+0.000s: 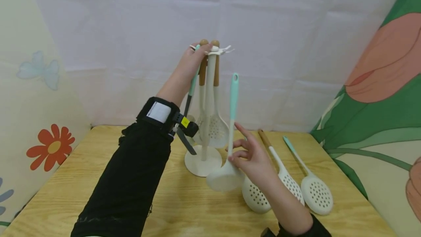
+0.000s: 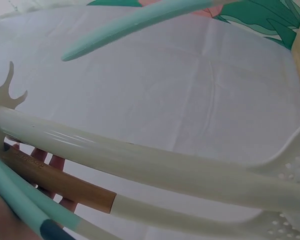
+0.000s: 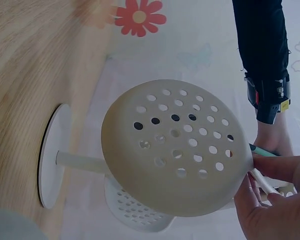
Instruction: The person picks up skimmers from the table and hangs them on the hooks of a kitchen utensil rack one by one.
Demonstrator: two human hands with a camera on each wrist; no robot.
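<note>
A cream perforated skimmer with a mint-green handle (image 1: 230, 145) stands nearly upright, bowl low above the wooden table. Just behind it, a cream utensil stand with a round base (image 1: 204, 156) carries wooden-handled strainers hanging from its top hooks.

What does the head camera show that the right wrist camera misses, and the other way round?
Only the head view shows the left hand gripping a teal-handled utensil at the top of the rack, plus three utensils lying on the wooden table, two of them slotted spoons.

Only the right wrist view shows the holes in the bowl of the skimmer.

Both show the right hand pinching that skimmer's handle, the rack's round base, and the left wrist strap.
</note>
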